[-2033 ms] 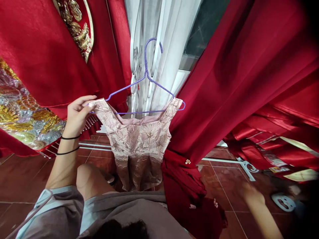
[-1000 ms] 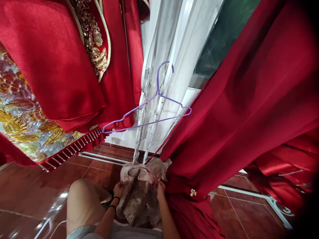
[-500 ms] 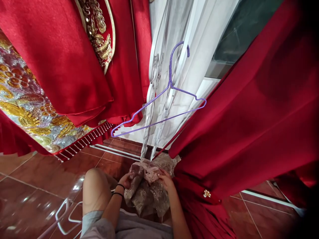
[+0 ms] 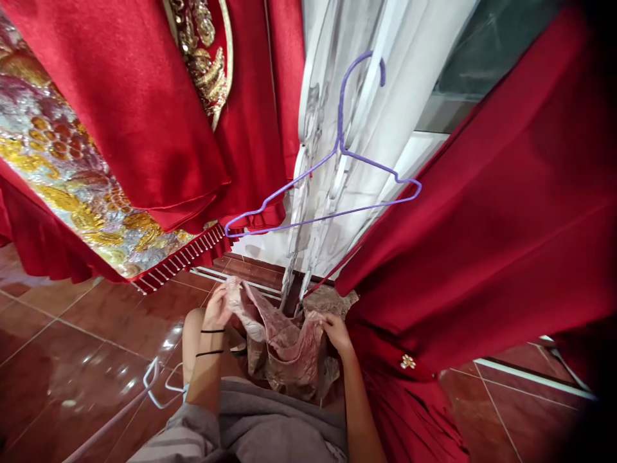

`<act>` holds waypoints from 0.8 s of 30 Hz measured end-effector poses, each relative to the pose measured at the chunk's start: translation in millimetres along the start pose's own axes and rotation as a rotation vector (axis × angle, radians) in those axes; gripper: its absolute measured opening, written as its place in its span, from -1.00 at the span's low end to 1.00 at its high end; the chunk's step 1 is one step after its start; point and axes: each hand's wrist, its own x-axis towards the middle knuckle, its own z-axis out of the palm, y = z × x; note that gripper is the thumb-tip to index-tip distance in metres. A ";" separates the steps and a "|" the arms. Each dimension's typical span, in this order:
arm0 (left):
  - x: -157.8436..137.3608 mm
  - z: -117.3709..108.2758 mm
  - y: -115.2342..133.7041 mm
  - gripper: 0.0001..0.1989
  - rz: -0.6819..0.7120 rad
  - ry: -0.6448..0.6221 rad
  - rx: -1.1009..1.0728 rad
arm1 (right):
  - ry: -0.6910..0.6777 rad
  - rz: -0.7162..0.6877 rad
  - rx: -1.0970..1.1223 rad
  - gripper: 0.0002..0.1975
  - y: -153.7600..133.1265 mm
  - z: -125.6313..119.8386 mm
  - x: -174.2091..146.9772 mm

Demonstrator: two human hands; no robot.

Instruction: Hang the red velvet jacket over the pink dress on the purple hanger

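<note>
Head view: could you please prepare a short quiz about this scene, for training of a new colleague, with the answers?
1. True or false: the purple hanger has no clothes on it.
2. Left hand and right hand both hold: A. the purple hanger; B. the pink garment; C. a gold ornament.
3. Fill in: two black bands circle the person's ___ arm.
Key: 1. True; 2. B; 3. left

Left hand (image 4: 217, 310), right hand (image 4: 337, 332) apart, fingers (image 4: 328, 321) pinched.
</note>
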 end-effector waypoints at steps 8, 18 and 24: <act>-13.3 23.7 67.7 -0.55 0.317 -0.079 0.084 | 0.304 -0.108 0.753 -0.56 -64.5 -39.2 -20.5; 12.8 111.7 136.1 -0.74 0.829 -0.167 0.286 | 0.041 -0.049 1.288 -0.84 -130.3 -37.9 -49.9; 20.5 145.3 149.5 -0.75 0.846 -0.357 0.417 | 0.195 -0.314 0.944 -0.74 -162.9 -46.0 -58.8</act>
